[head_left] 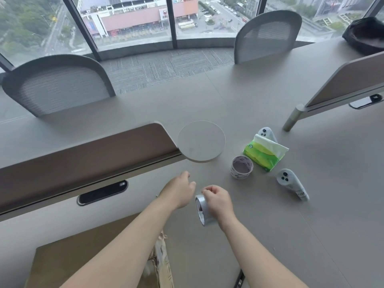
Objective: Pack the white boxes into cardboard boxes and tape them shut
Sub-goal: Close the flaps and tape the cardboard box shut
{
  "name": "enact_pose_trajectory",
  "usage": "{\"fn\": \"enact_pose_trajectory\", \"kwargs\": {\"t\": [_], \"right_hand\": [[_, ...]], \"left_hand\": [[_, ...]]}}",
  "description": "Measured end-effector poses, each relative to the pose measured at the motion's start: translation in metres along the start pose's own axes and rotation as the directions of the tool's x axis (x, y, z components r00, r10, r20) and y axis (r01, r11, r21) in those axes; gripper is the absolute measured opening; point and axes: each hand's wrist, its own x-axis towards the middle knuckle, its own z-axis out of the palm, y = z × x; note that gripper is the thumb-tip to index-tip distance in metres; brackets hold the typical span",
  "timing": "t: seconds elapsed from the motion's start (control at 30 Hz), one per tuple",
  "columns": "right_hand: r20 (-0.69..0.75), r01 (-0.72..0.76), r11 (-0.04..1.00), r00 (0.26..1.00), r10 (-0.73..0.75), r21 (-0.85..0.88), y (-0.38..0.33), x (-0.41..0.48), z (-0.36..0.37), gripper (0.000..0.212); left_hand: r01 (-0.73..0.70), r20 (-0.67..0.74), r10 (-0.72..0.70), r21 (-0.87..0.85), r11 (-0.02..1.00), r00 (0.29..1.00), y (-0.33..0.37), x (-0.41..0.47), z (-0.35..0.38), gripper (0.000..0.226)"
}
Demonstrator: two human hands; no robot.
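Observation:
My right hand (218, 201) grips a roll of clear tape (202, 210), held on edge just above the grey table (291, 225). Close to its left is my left hand (180, 191), fingers curled near the roll's top; whether it pinches the tape end I cannot tell. A brown cardboard box (68, 260) lies at the near left under my left forearm, with crumpled tape or paper (162, 258) at its right edge. No white boxes are visible.
A second tape roll (241, 167) stands beyond my hands, beside a green tissue pack (264, 153) and two white controllers (292, 183) (267, 134). A brown desk divider (83, 161) with a round white end (201, 141) runs left. Two grey chairs and another divider (342, 84) stand further back.

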Motion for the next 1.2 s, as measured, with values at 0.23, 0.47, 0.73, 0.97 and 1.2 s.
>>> {"fn": "enact_pose_trajectory", "kwargs": {"t": [0.23, 0.47, 0.73, 0.97, 1.2], "right_hand": [[0.062, 0.219, 0.975, 0.974, -0.217, -0.027, -0.034, -0.051, 0.032, 0.016], [0.141, 0.364, 0.927, 0.926, -0.35, -0.092, -0.055, -0.13, 0.098, 0.014], [0.335, 0.501, 0.841, 0.843, -0.42, -0.206, -0.05, -0.232, 0.187, 0.021], [0.462, 0.523, 0.789, 0.814, -0.351, -0.322, -0.015, -0.273, 0.247, 0.02], [0.41, 0.492, 0.813, 0.841, -0.353, -0.311, 0.01, -0.284, 0.271, 0.032]], "left_hand": [[-0.121, -0.148, 0.1, -0.142, 0.982, 0.984, -0.032, -0.062, -0.035, 0.027], [-0.216, -0.322, 0.147, -0.193, 0.957, 0.935, -0.1, -0.147, -0.089, 0.015], [-0.233, -0.413, 0.106, -0.269, 0.935, 0.904, -0.205, -0.243, -0.111, 0.018], [-0.139, -0.374, -0.003, -0.352, 0.926, 0.927, -0.279, -0.299, -0.1, 0.024], [0.024, -0.367, -0.265, -0.545, 0.838, 0.892, -0.33, -0.32, -0.084, 0.015]]}}
